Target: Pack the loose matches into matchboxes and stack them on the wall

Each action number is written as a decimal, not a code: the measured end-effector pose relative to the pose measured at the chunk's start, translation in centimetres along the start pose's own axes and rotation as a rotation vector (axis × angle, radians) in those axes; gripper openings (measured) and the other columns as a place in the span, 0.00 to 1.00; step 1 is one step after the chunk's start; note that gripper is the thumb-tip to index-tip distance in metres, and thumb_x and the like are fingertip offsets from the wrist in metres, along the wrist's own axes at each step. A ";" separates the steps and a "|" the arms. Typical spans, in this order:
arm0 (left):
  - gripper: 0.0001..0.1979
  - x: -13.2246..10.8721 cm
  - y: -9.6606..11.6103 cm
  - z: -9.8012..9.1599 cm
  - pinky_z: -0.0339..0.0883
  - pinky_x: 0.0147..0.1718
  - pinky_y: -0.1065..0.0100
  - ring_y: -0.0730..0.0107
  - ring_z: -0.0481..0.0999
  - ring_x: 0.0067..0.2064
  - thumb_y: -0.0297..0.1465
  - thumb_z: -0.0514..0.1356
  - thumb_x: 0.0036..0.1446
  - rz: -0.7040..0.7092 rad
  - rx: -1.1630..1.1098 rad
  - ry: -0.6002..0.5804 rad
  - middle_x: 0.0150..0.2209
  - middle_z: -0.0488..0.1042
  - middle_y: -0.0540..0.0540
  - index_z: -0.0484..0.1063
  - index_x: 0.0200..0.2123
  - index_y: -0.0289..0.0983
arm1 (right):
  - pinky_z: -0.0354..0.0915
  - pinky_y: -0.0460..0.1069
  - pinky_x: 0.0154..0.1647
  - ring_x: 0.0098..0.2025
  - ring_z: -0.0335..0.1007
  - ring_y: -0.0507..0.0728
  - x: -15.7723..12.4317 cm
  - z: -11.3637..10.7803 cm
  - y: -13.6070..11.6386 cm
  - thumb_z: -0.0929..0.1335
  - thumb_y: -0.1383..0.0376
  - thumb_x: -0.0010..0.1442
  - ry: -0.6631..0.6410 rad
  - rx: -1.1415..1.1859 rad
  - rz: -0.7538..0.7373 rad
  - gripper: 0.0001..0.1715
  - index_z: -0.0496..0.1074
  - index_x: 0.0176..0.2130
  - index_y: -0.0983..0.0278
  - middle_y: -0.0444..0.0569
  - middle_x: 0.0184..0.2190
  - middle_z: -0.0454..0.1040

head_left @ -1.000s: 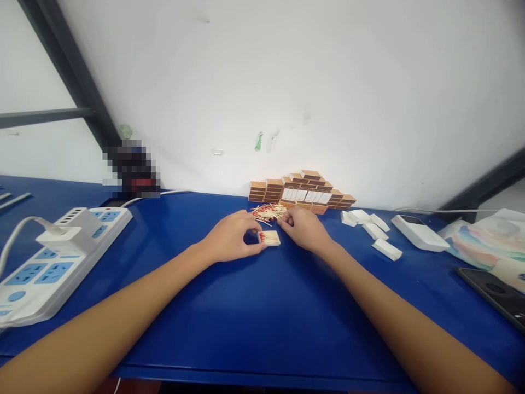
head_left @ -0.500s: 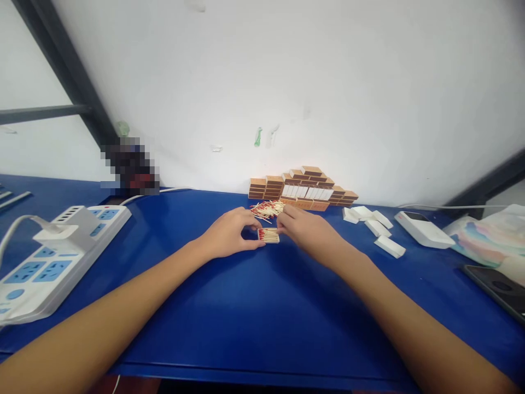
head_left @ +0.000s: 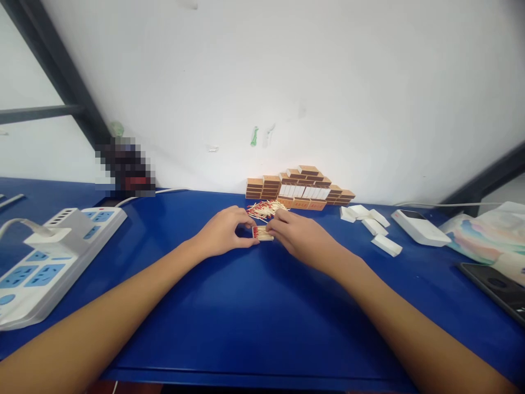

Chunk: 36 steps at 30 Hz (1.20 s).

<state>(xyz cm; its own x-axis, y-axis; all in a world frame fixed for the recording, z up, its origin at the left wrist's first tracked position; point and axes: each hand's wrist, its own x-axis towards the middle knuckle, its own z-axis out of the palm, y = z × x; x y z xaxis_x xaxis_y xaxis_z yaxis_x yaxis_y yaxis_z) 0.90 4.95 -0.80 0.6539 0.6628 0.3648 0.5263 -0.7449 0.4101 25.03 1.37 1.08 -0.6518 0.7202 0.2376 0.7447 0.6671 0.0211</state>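
Observation:
A small white matchbox tray (head_left: pixel 262 239) full of red-headed matches lies on the blue table, heads toward the left. My left hand (head_left: pixel 225 232) grips the tray's left end between thumb and fingers. Over the right end, my right hand (head_left: pixel 301 235) has its fingertips pinched together against the match ends; whatever is between them is hidden. Just behind both hands is a heap of loose matches (head_left: pixel 266 209), partly covered by my right fingers.
Brown matchboxes (head_left: pixel 270 189) are stacked against the wall, with white trays standing among them. Several white trays (head_left: pixel 374 226) lie at right, near a white device (head_left: pixel 420 228), a phone (head_left: pixel 492 287) and a plastic bag (head_left: pixel 488 235). A power strip (head_left: pixel 82 257) sits at left.
My right hand has moved from the tray's upper right corner onto its right end, fingers now lower over the matches. My left hand keeps its hold. The view has shifted slightly.

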 end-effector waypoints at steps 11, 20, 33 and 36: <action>0.11 -0.2 0.7 0.5 0.67 0.42 0.62 0.63 0.74 0.41 0.41 0.69 0.58 0.044 -0.017 -0.026 0.36 0.79 0.49 0.80 0.38 0.40 | 0.63 0.51 0.38 0.41 0.70 0.57 -0.1 0.5 -0.1 0.65 0.67 0.71 0.010 0.142 0.025 0.06 0.74 0.42 0.63 0.52 0.43 0.73; 0.12 -0.3 1.0 0.7 0.67 0.44 0.60 0.61 0.73 0.42 0.41 0.69 0.57 0.033 0.019 -0.014 0.36 0.79 0.48 0.77 0.36 0.39 | 0.64 0.50 0.40 0.38 0.68 0.56 -0.3 0.4 -0.7 0.63 0.70 0.71 0.028 0.247 -0.016 0.11 0.74 0.41 0.63 0.51 0.40 0.71; 0.12 -0.3 1.2 0.5 0.67 0.44 0.60 0.61 0.73 0.41 0.40 0.69 0.57 0.037 0.027 -0.015 0.36 0.78 0.47 0.79 0.38 0.38 | 0.67 0.54 0.47 0.45 0.70 0.59 -0.5 0.2 0.5 0.65 0.70 0.69 0.088 0.293 -0.034 0.13 0.79 0.44 0.63 0.54 0.43 0.72; 0.12 -0.3 1.2 0.5 0.67 0.44 0.61 0.61 0.72 0.42 0.41 0.69 0.58 0.024 0.022 -0.025 0.36 0.78 0.47 0.80 0.39 0.38 | 0.67 0.53 0.46 0.45 0.70 0.59 -0.3 0.6 0.8 0.65 0.69 0.70 0.075 0.287 -0.033 0.11 0.79 0.44 0.62 0.54 0.43 0.72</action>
<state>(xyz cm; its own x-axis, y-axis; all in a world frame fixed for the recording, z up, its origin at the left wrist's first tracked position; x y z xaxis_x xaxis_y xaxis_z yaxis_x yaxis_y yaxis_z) 1.58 3.80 -0.81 0.6795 0.6429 0.3536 0.5221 -0.7623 0.3826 25.74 1.75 0.39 -0.6549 0.6878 0.3131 0.6451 0.7246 -0.2425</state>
